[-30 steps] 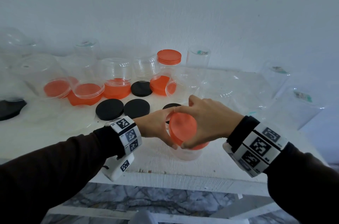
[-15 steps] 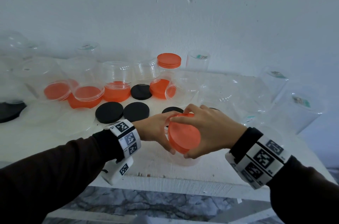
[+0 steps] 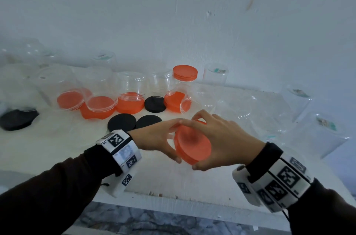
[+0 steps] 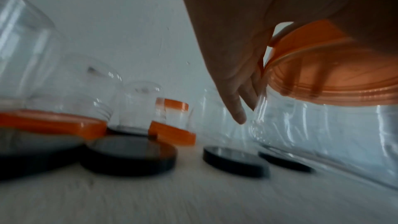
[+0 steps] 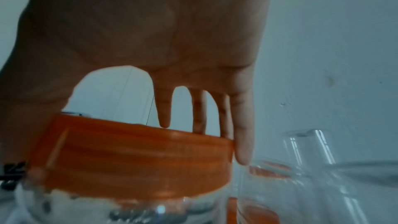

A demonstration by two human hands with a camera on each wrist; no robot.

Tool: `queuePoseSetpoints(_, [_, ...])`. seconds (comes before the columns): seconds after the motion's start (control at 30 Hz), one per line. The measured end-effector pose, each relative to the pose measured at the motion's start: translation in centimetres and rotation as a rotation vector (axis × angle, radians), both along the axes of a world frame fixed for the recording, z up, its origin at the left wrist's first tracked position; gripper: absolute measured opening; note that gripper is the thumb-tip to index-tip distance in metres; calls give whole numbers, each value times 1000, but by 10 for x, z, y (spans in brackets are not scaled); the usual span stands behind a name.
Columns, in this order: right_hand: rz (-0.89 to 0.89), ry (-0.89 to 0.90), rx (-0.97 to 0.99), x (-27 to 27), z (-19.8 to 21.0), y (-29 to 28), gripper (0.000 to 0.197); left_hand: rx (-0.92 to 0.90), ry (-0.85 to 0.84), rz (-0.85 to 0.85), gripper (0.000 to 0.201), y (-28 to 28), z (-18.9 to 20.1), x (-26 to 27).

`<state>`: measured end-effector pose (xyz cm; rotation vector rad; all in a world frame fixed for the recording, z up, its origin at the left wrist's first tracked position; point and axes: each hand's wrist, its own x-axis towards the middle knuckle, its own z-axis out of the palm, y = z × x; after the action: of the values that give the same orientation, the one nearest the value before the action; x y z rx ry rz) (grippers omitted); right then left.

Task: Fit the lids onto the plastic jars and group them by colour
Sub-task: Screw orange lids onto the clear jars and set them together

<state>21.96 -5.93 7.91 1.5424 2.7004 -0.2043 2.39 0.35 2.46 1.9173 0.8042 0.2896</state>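
The right hand [image 3: 227,142] grips an orange lid [image 3: 192,146] from above, tilted on a clear jar [image 5: 129,210]; the left hand [image 3: 156,138] holds the lid's other edge with loosely curved fingers. Beyond, black lids [image 3: 121,124] and upturned jars [image 3: 131,86] crowd the white table [image 3: 173,182] against a white wall [image 3: 173,13].

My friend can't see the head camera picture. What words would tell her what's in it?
Two hands, the left hand and right hand, hold an orange lid on a clear jar above a white table. Behind them sit loose black lids, more orange lids under upturned clear jars, and one upright jar with its orange lid on.
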Motion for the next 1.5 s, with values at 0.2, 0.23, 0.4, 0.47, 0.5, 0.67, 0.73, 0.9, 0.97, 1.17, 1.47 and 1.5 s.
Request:
queuePoseSetpoints(0.2, [-56,182,122,-13,27,38,102,250,-138,286,67,26,38,-54])
queuePoseSetpoints(0.23, [-75,210,139,-16,32,47,103,323,-169,381,54,32,41,-65])
queuePoseSetpoints(0.4, [-191,380,241,-33,51,96,105,804,-67,699,25,73,48,-116])
queuePoseSetpoints(0.47, [-231,422,275,-42,55,120,102,900,34,740,24,90,50,-132])
queuePoseSetpoints(0.5, [-252,437,287,-46,57,132,102,926,86,746,27,98,51,-139])
queuePoseSetpoints(0.67, [-306,502,289,-73,59,193,103,910,263,733,60,129,44,-163])
queuePoseSetpoints(0.73, [-312,511,283,-84,60,217,103,884,339,705,71,139,39,-169])
queuePoseSetpoints(0.9, [-318,466,227,-104,62,268,103,878,372,676,66,149,23,-173])
queuePoseSetpoints(0.97, [-302,400,172,-112,63,288,103,889,346,679,61,149,20,-173])
queuePoseSetpoints(1.17, [-241,150,-16,-140,58,343,102,902,309,677,52,154,14,-174])
queuePoseSetpoints(1.47, [-173,-223,-153,-166,41,379,103,995,252,702,46,157,10,-175])
queuePoseSetpoints(1.5, [-165,-253,-157,-168,39,381,103,1002,254,703,45,157,10,-175])
